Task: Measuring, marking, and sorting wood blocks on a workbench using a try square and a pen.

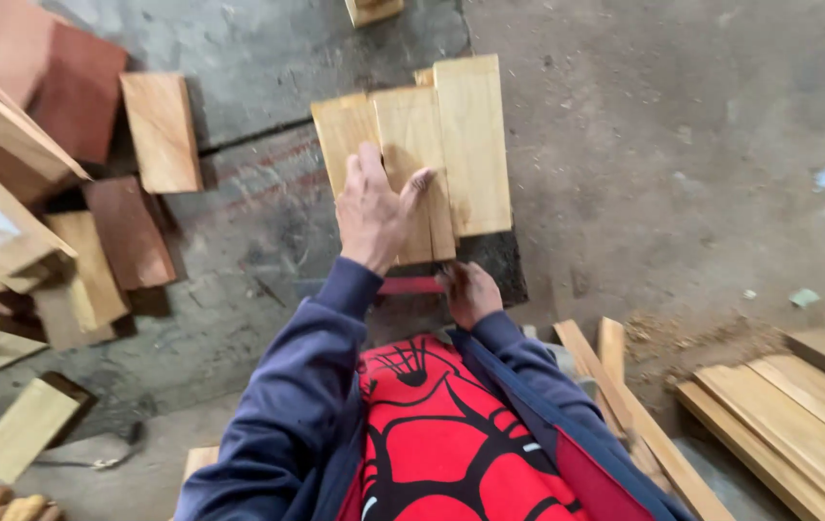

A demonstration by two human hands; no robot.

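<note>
Head view: left hand, fingers spread flat, presses the pale boards at upper centre, while right hand below curls loosely near a red strip, grip unclear; boards sit unevenly overlapped and could slide or pinch fingers.

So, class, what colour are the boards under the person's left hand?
Pale yellowish tan: the boards under the left hand, clearest in the head view.

Outer layer: person is wearing a navy blue jacket, hanging unzipped | Sleeves: long, reaching both wrists, cuffs ribbed | Shirt: bright red, showing black web lines and a black spider emblem | left hand and right hand: going bare, ungloved
</note>
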